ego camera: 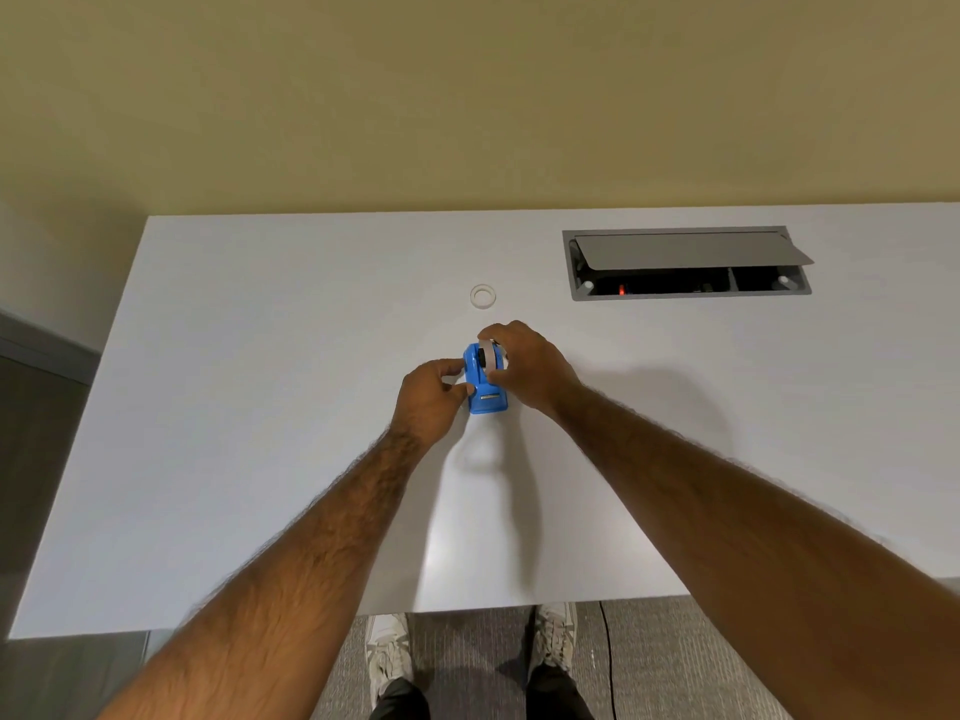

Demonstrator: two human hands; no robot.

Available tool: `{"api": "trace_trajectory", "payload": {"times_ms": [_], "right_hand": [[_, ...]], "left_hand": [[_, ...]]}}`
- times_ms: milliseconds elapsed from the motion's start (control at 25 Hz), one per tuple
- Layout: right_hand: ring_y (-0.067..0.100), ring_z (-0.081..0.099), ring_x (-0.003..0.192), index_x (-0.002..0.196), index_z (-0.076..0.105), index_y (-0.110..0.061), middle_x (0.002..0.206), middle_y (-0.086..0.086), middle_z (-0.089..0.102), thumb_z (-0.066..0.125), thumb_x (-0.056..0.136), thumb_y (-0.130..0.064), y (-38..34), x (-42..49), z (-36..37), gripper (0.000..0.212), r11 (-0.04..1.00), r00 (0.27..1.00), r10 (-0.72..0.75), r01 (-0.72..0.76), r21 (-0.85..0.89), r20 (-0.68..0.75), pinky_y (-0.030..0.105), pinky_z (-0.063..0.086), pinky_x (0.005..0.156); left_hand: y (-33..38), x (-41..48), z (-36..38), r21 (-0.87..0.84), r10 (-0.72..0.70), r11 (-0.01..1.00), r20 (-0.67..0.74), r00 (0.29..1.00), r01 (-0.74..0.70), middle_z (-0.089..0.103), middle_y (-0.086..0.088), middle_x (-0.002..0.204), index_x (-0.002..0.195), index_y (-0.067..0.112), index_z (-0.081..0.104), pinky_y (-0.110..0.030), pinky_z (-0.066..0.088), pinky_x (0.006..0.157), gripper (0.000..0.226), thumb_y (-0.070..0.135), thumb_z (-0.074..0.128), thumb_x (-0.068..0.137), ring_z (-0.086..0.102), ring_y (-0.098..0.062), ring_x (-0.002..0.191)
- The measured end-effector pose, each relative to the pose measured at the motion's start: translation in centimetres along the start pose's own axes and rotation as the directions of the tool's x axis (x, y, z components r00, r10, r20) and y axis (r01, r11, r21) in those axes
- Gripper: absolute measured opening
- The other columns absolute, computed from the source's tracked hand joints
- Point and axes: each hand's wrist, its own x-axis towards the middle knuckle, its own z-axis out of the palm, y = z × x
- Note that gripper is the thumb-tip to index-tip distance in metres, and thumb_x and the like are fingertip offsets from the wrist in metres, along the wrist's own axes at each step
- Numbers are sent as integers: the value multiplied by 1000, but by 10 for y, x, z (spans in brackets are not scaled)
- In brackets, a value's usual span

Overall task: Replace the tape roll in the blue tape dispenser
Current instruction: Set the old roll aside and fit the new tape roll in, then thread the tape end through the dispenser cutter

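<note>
**Observer:** Which step is this?

**Operator:** The roll exchange, I judge. On the white table (260, 407) my left hand (434, 394) is gripping the blue tape dispenser (485, 389) by its left flank. My right hand (524, 366) is curling over its top, pinching the tape roll (487, 358) sitting in the cradle.

**Observer:** And next?

**Operator:** Either lifting that roll out or pressing it home; I cannot tell which. My fingers are hiding the hub. The small white ring (482, 296) lying beyond the dispenser is too small to call spent core or fresh roll.
</note>
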Motion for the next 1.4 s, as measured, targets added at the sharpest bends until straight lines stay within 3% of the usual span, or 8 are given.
{"api": "trace_trajectory", "payload": {"times_ms": [160,600,760,880,1000,1160,1400], "right_hand": [[22,60,97,124,54,-18,115,8,61,66,80,-18,-1,6,2,45,1000,1000,7,-7,-25,6,33,54,85],[22,61,91,120,56,-17,110,9,60,69,79,-22,0,9,6,43,998,999,23,-21,-64,32,33,55,82],[24,62,99,129,53,-18,115,9,59,71,79,-22,0,7,8,53,998,998,36,-33,-56,58,31,52,85],[24,60,107,137,46,-18,123,10,57,72,79,-19,-1,-3,2,64,998,996,67,-66,-13,59,33,51,91],[24,59,109,133,50,-14,126,11,58,69,83,-18,-2,-14,-11,53,997,997,73,-72,-27,30,31,47,93],[20,59,105,126,56,-20,126,4,57,65,86,-18,-8,-30,-29,40,987,987,158,-157,-31,41,29,47,92],[14,60,95,110,66,-24,115,0,63,63,86,-17,-22,-51,-53,25,975,974,223,-223,24,-31,28,50,86]], "left_hand": [[-1,4,0,-11,-2,1000,13,1000,2,68,-1,124,125,16,67,-23,43,94,39,22,71,87,63,-14,105],[4,7,-1,-29,13,1000,19,1000,-12,68,-3,124,124,14,68,-22,40,92,37,21,70,88,63,-18,111],[4,2,-4,-20,23,1000,39,999,-22,68,-1,125,126,15,67,-20,40,91,37,17,69,88,60,-7,99],[5,-6,-10,-40,29,999,33,999,-27,68,-2,125,125,15,67,-21,42,94,36,15,69,89,63,-10,104],[9,-15,-20,-81,15,997,18,1000,-13,68,-3,124,125,14,66,-23,43,95,36,17,69,89,63,-17,112],[13,-30,-45,-85,31,996,17,999,-30,68,-1,124,125,15,66,-19,41,89,36,18,68,90,61,-8,99],[21,-49,-88,-48,108,993,43,993,-106,69,0,119,119,18,69,-20,46,83,31,21,69,89,66,-13,93]]}}
